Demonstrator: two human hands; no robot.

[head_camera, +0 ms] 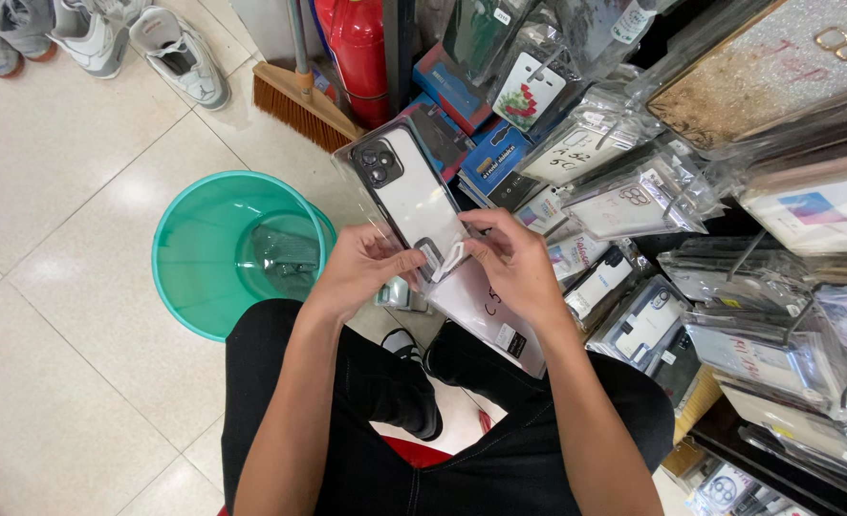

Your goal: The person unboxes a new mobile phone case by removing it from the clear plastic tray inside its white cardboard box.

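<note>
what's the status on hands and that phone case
Left hand and right hand both pinch the low end of the phone case in its clear sleeve. Case tilted, camera end up. Green bin below left, apart from the hands.

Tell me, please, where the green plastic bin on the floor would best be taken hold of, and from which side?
Probably by the rim of the green bin, coming straight down from above. It stands upright with its mouth open and its rolled lip bare on the left, where only floor tiles lie. The near right side is crowded by the person's knee, and both hands are busy with the phone case.
</note>
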